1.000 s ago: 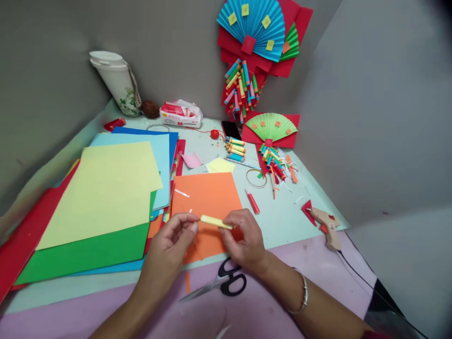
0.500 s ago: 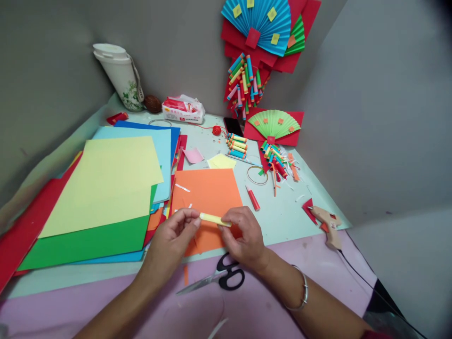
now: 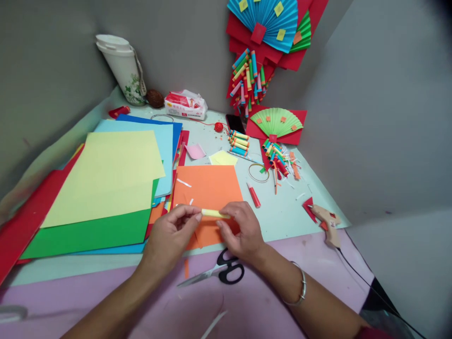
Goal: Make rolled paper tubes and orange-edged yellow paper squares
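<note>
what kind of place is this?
Probably a paper-craft table in a grey-walled corner: a stack of coloured paper sheets, a glue gun and scissors lie on it, paper fans behind. The left hand and right hand pinch a yellow paper roll.

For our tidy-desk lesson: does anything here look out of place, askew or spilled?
Scraps lie strewn by the green fan. The glue gun lies on its side, partly over a red scrap. The roll pinched by left hand and right hand looks intact.
</note>
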`<act>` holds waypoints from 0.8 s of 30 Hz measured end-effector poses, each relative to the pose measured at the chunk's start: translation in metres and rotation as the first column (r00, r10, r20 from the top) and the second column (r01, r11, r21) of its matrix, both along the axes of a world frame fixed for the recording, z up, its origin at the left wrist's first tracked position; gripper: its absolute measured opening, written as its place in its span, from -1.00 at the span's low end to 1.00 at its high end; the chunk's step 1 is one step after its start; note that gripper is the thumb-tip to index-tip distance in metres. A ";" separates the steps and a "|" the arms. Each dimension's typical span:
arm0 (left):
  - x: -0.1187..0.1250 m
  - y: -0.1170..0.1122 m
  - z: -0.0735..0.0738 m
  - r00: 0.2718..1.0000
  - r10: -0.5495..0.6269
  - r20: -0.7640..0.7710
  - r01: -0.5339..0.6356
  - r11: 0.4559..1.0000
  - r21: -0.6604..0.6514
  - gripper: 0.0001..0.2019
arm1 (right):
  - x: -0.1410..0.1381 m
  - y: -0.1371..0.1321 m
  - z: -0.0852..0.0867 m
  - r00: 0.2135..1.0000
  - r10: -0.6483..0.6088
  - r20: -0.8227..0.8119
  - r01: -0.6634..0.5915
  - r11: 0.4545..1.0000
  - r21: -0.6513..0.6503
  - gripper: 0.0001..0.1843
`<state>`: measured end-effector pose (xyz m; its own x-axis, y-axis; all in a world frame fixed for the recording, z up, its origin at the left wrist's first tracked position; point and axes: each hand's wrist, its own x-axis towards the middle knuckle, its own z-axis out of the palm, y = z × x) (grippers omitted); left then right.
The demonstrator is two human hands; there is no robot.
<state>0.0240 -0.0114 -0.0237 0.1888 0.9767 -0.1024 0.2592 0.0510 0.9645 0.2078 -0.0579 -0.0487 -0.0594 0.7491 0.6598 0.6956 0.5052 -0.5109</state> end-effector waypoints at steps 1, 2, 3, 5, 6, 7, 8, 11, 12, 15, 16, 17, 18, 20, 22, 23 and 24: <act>0.000 -0.001 -0.002 1.000 -0.004 -0.011 0.005 1.000 0.027 -0.78 | 0.000 -0.001 0.001 1.000 -0.003 0.005 0.003 1.000 0.011 -0.79; 0.000 -0.001 -0.003 1.000 -0.009 -0.025 0.010 0.998 0.059 -0.79 | -0.001 -0.001 0.003 1.000 -0.011 0.014 0.011 1.000 0.028 -0.80; 0.001 -0.002 -0.004 0.999 -0.016 -0.039 0.019 0.996 0.092 -0.79 | -0.003 -0.002 0.004 0.999 -0.021 0.028 0.020 0.999 0.047 -0.80; 0.001 -0.003 -0.005 0.997 -0.030 -0.065 0.040 0.988 0.150 -0.81 | -0.006 -0.003 0.007 0.997 -0.037 0.070 0.032 0.996 0.080 -0.80; 0.002 -0.004 -0.004 0.996 -0.038 -0.077 0.051 0.984 0.172 -0.81 | -0.009 -0.003 0.008 0.995 -0.041 0.095 0.032 0.995 0.091 -0.81; 0.002 -0.005 -0.004 0.995 -0.046 -0.089 0.062 0.979 0.192 -0.82 | -0.011 -0.004 0.009 0.992 -0.042 0.121 0.030 0.995 0.096 -0.81; 0.002 -0.006 -0.003 0.993 -0.056 -0.100 0.076 0.975 0.208 -0.82 | -0.013 -0.004 0.010 0.988 -0.044 0.145 0.030 0.995 0.097 -0.82; 0.000 -0.009 0.001 0.990 -0.075 -0.119 0.102 0.966 0.239 -0.84 | -0.018 -0.003 0.017 0.975 -0.054 0.216 0.035 0.995 0.092 -0.87; -0.001 -0.010 0.002 0.990 -0.074 -0.119 0.102 0.964 0.244 -0.84 | -0.020 -0.003 0.021 0.970 -0.056 0.238 0.036 0.996 0.087 -0.88; -0.003 -0.012 0.007 0.992 -0.059 -0.111 0.086 0.961 0.264 -0.84 | -0.023 -0.001 0.034 0.956 -0.055 0.289 0.036 0.997 0.069 -0.88; -0.004 -0.012 0.009 0.992 -0.054 -0.111 0.082 0.959 0.271 -0.84 | -0.024 0.000 0.040 0.951 -0.051 0.306 0.035 0.998 0.059 -0.87; -0.004 -0.013 0.010 0.992 -0.048 -0.114 0.078 0.958 0.277 -0.84 | -0.025 0.001 0.045 0.945 -0.046 0.325 0.033 0.998 0.047 -0.86; -0.004 -0.013 0.011 0.992 -0.042 -0.120 0.075 0.957 0.282 -0.83 | -0.026 0.002 0.050 0.937 -0.040 0.347 0.031 0.999 0.031 -0.85; -0.005 -0.012 0.014 0.991 -0.028 -0.129 0.064 0.955 0.291 -0.82 | -0.029 0.005 0.058 0.919 -0.022 0.394 0.026 1.000 -0.006 -0.82; -0.006 -0.012 0.015 0.991 -0.017 -0.132 0.055 0.956 0.289 -0.81 | -0.031 0.007 0.063 0.903 0.002 0.429 0.020 0.999 -0.048 -0.81; -0.006 -0.012 0.016 0.991 -0.012 -0.131 0.049 0.958 0.284 -0.81 | -0.032 0.008 0.065 0.897 0.012 0.442 0.018 0.998 -0.064 -0.80; -0.007 -0.011 0.016 0.992 -0.009 -0.127 0.044 0.960 0.275 -0.80 | -0.032 0.009 0.066 0.892 0.020 0.451 0.016 0.997 -0.075 -0.80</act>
<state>0.0174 -0.0228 -0.0073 0.2177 0.9649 0.1469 0.3748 -0.2216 0.9002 0.1754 -0.0486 0.0172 -0.3391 0.7946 0.5036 0.8591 0.4797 -0.1784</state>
